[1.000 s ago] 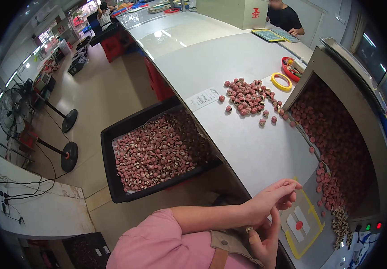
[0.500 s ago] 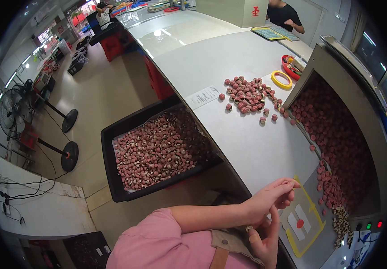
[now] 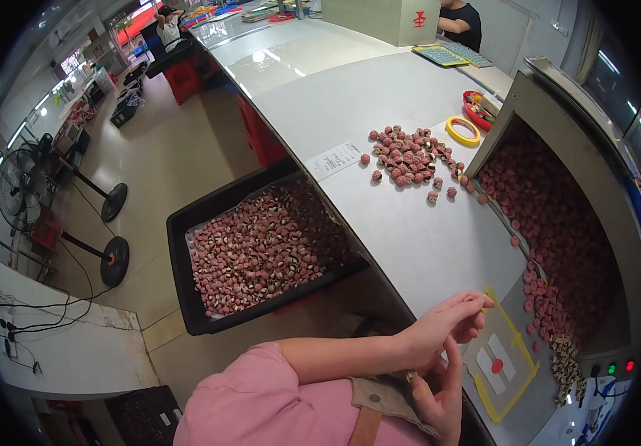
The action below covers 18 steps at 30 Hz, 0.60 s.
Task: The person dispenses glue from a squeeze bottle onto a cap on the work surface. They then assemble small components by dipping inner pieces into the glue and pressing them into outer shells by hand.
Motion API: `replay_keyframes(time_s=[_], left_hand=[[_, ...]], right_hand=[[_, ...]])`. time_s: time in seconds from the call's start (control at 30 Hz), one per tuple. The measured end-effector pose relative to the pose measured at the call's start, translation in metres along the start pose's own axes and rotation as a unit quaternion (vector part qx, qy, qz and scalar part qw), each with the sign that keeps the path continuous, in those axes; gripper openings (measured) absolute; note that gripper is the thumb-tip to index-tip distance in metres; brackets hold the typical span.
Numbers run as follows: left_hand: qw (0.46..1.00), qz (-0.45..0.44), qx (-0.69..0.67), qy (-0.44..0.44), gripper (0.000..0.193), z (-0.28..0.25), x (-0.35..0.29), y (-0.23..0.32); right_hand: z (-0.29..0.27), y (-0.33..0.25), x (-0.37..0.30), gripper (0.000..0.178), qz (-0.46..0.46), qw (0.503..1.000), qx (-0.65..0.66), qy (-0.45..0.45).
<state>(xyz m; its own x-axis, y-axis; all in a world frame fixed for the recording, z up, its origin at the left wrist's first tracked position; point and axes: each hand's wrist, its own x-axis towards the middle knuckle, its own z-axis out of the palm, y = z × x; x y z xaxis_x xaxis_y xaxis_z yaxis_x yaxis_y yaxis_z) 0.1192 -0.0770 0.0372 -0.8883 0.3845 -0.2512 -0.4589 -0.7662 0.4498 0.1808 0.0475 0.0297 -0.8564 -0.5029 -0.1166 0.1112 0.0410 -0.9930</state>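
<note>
My left hand point(image 3: 450, 323) reaches across over the table's near edge, with its fingers curled together. Whatever lies inside them is hidden. Just below it is my right hand point(image 3: 439, 405), its forefinger raised against the left hand. At its thumb tip sits a small pale piece point(image 3: 412, 377), too small to name. Under and beside the hands, a grey work mat point(image 3: 510, 357) edged with yellow tape carries white strips and a red dot. Right of the mat, small round pink pieces point(image 3: 539, 297) spill from a wide grey machine opening, with cream-coloured bits point(image 3: 564, 364) below them.
A pile of pink pieces point(image 3: 409, 156) lies on the white table point(image 3: 380, 223), near a paper slip point(image 3: 334, 160), yellow tape roll point(image 3: 462, 131) and red basket point(image 3: 476, 111). A black bin point(image 3: 179, 275) full of pieces stands left. Floor fans point(image 3: 114, 260) and two other people are farther off.
My hands have barely moved. The person at the far right has lowered a hand and shifted slightly; the whole view has moved a little.
</note>
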Motion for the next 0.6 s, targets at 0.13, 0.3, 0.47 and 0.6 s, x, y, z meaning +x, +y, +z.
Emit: replay_keyframes(time_s=[0.13, 0.3, 0.47, 0.6], left_hand=[[1.000, 0.003, -0.010, -0.005, 0.024, -0.0039, 0.0017, -0.0028], [1.000, -0.001, -0.009, -0.002, 0.023, -0.0047, 0.0028, -0.0032], [1.000, 0.003, -0.005, 0.002, 0.024, -0.0046, 0.0017, -0.0029], [1.000, -0.007, -0.018, 0.003, 0.025, -0.0036, -0.0033, -0.0011]], right_hand=[[-0.0008, 0.0004, -0.0004, 0.076, 0.002, 1.000, 0.004, -0.008], [-0.0027, 0.0010, -0.0009, 0.076, -0.006, 1.000, -0.009, -0.013], [-0.0036, 0.0005, 0.0006, 0.075, -0.007, 1.000, -0.023, -0.020], [-0.0047, -0.0017, 0.0014, 0.071, -0.007, 0.999, -0.018, -0.037]])
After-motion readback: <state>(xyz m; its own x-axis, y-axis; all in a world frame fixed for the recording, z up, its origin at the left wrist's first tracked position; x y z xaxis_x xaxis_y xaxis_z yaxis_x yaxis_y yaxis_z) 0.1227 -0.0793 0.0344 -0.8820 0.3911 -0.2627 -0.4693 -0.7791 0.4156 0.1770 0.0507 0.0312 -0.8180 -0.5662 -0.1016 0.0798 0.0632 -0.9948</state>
